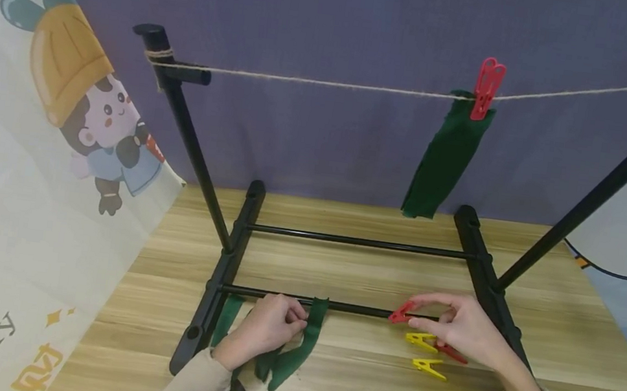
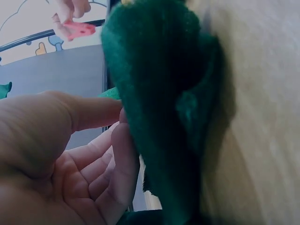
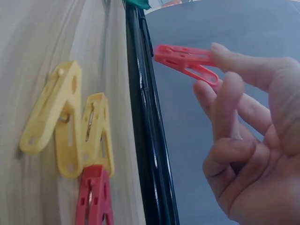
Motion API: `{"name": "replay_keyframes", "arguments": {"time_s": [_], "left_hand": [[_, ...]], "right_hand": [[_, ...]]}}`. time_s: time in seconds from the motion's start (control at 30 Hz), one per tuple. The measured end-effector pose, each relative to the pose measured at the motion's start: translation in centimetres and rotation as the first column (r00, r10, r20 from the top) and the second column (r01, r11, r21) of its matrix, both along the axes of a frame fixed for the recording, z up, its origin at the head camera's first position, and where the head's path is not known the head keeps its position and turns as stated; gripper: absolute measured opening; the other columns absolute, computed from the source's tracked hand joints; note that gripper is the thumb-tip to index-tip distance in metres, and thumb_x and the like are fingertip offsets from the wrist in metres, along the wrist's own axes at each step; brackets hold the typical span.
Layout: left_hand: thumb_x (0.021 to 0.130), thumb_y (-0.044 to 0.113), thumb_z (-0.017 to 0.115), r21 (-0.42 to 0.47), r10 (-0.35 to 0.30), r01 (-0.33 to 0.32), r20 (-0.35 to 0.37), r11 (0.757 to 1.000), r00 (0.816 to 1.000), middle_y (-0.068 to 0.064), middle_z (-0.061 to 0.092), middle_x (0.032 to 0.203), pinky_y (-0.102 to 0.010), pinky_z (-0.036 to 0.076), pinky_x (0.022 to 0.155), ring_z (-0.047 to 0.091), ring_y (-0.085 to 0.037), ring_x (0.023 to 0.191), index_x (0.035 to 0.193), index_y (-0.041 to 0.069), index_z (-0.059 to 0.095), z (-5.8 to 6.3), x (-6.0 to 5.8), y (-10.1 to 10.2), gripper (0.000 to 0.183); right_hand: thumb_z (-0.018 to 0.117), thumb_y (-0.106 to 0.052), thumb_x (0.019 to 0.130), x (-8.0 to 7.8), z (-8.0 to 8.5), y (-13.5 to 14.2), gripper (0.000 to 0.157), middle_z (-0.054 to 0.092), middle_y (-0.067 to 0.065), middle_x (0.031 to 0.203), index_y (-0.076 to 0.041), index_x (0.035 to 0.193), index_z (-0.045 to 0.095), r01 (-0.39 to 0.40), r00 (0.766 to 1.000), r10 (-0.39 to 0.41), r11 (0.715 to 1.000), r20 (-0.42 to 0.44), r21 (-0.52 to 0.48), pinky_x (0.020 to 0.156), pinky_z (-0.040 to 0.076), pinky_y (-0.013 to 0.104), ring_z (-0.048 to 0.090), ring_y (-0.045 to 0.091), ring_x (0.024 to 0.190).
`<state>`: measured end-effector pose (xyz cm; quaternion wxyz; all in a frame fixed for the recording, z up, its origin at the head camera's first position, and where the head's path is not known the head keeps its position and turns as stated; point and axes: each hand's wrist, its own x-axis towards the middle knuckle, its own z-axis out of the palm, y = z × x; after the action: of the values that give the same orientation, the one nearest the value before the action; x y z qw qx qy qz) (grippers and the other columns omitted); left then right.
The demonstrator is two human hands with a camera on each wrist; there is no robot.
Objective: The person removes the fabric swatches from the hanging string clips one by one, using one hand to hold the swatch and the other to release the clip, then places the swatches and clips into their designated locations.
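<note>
My right hand (image 1: 458,327) pinches a red clothespin (image 1: 401,312) by its handle ends, between thumb and fingertips; the right wrist view shows this clothespin (image 3: 185,61) with its nose pointing away from the hand. Below that hand lie two yellow clothespins (image 1: 429,367) and another red clothespin (image 3: 95,197). My left hand (image 1: 268,324) pinches a green cloth strip (image 1: 303,351) at its edge, near the front crossbar. In the left wrist view the green cloth (image 2: 154,103) hides part of the fingertips. Other green cloth (image 1: 226,318) lies beside and under the left hand.
A black rack frame (image 1: 191,138) stands on the wooden table (image 1: 343,382), with a string (image 1: 315,82) tied across its posts. A red clothespin (image 1: 488,86) holds a green cloth strip (image 1: 448,160) on the string. Crossbars (image 1: 360,242) run low between the feet.
</note>
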<state>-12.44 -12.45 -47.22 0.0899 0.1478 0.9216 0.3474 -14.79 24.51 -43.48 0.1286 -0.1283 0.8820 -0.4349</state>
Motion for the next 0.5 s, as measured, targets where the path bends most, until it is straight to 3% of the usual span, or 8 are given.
{"name": "replay_keyframes", "arguments": {"time_s": [0.07, 0.23, 0.37, 0.43, 0.5], "left_hand": [[0.092, 0.015, 0.075, -0.008, -0.002, 0.002, -0.006, 1.000, 1.000, 0.004, 0.077, 0.080, -0.021, 0.051, 0.061, 0.064, 0.000, 0.067, 0.094, 0.010, 0.078, 0.0, 0.0, 0.0, 0.006], [0.091, 0.016, 0.076, -0.032, -0.001, 0.001, -0.011, 0.999, 1.000, 0.004, 0.077, 0.081, -0.022, 0.051, 0.062, 0.064, -0.001, 0.068, 0.091, 0.011, 0.077, 0.3, 0.2, -0.1, 0.005], [0.092, 0.016, 0.075, -0.039, 0.019, -0.019, -0.006, 0.999, 1.000, 0.004, 0.076, 0.081, -0.023, 0.051, 0.062, 0.063, -0.002, 0.068, 0.093, 0.013, 0.078, 0.9, 0.2, -0.2, 0.005], [0.093, 0.018, 0.074, -0.044, 0.021, -0.022, -0.015, 0.999, 1.000, 0.005, 0.076, 0.082, -0.023, 0.051, 0.063, 0.064, -0.002, 0.069, 0.095, 0.013, 0.078, 1.3, 0.1, -0.3, 0.006], [0.093, 0.019, 0.074, -0.040, 0.016, -0.017, -0.021, 0.999, 1.000, 0.005, 0.076, 0.083, -0.024, 0.051, 0.064, 0.064, -0.002, 0.070, 0.096, 0.014, 0.078, 1.5, 0.1, -0.3, 0.007]], "right_hand": [[0.081, -0.042, 0.086, 0.0, -0.2, 0.2, 0.043, 0.070, 0.008, 0.067, -0.020, 0.121, 0.073, -0.041, 0.998, 0.041, 0.999, 0.038, -0.007, 0.035, 0.029, 0.024, 0.039, 0.006, 0.039], [0.081, -0.038, 0.087, 0.1, -0.8, 0.7, 0.044, 0.062, 0.014, 0.054, -0.017, 0.124, 0.071, -0.093, 0.988, 0.097, 0.995, 0.117, -0.039, 0.034, 0.031, 0.024, 0.034, 0.004, 0.036], [0.083, -0.035, 0.086, 0.4, -1.1, 0.8, 0.043, 0.074, 0.012, 0.084, -0.015, 0.122, 0.072, -0.098, 0.988, 0.103, 0.994, 0.116, -0.047, 0.037, 0.038, 0.026, 0.043, 0.007, 0.040], [0.084, -0.034, 0.085, 0.5, -1.3, 0.7, 0.043, 0.074, 0.013, 0.106, -0.012, 0.121, 0.073, -0.101, 0.990, 0.104, 0.994, 0.097, -0.041, 0.039, 0.042, 0.027, 0.048, 0.007, 0.042], [0.084, -0.033, 0.084, 0.6, -1.5, 0.7, 0.043, 0.072, 0.013, 0.115, -0.012, 0.120, 0.073, -0.105, 0.990, 0.109, 0.994, 0.092, -0.038, 0.041, 0.045, 0.027, 0.048, 0.007, 0.043]]}}
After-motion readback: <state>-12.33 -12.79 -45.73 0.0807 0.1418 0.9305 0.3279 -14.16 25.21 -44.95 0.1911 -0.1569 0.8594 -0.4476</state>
